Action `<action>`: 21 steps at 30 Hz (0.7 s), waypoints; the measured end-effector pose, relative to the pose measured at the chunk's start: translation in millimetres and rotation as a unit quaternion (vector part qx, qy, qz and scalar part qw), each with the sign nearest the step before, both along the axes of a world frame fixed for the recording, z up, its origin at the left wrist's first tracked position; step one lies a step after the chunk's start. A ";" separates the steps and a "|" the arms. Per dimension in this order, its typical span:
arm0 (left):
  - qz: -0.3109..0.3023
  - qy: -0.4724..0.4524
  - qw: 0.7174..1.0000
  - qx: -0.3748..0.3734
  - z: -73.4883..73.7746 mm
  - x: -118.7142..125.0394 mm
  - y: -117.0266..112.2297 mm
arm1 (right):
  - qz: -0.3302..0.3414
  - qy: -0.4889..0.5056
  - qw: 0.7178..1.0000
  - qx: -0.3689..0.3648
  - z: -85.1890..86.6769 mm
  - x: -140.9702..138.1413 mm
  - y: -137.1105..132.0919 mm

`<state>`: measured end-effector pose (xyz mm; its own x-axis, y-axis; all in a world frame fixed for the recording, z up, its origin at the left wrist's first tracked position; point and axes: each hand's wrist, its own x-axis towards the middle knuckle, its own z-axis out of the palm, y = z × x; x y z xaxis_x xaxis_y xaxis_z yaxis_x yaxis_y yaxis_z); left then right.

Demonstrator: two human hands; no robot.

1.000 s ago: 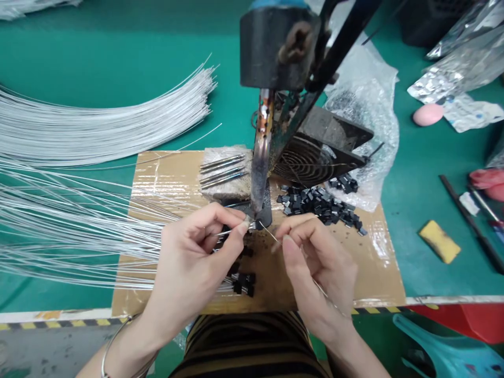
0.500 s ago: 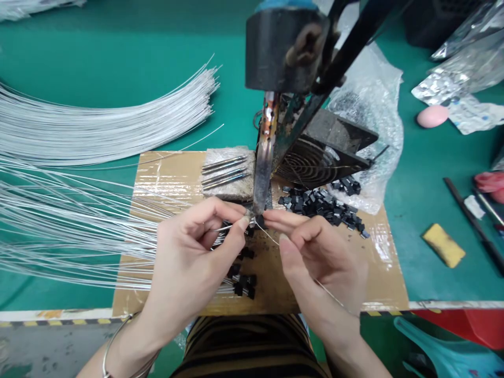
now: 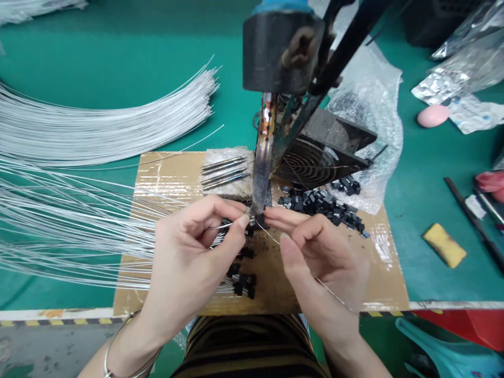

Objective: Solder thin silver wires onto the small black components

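My left hand [image 3: 192, 262] pinches the end of a thin white wire [image 3: 222, 227] just below the tip of a fixed soldering iron [image 3: 262, 163]. Facing it, my right hand [image 3: 318, 257] pinches a thin strand of solder wire [image 3: 271, 236] and also touches a small black part [image 3: 260, 219] at the iron's tip. The fingertips of both hands almost meet under the tip. A few wires with black parts on their ends [image 3: 242, 283] lie on the taped cardboard pad [image 3: 165, 178] beneath my left hand.
Bundles of white wires [image 3: 98, 126] fan across the green mat on the left. A heap of black parts [image 3: 318, 202] lies right of the iron, with a small fan [image 3: 318, 152] and bubble wrap [image 3: 366, 94] behind. A yellow sponge [image 3: 444, 244] and tools lie at right.
My right hand has moved up and left, so its fingertips now reach the iron's tip beside my left fingertips. The left hand has hardly moved.
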<state>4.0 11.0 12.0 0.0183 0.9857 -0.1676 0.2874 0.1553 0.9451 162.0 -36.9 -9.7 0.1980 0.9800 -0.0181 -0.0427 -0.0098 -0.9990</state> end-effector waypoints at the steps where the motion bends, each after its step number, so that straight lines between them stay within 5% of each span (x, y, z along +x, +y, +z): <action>1: 0.000 0.000 1.000 0.000 0.1 0.0 0.1 | 0.000 0.001 1.000 0.003 0.0 0.0 0.0; 21: 0.005 0.000 1.000 0.017 0.2 1.2 -2.2 | -0.013 0.004 1.000 0.008 -0.2 -2.5 0.0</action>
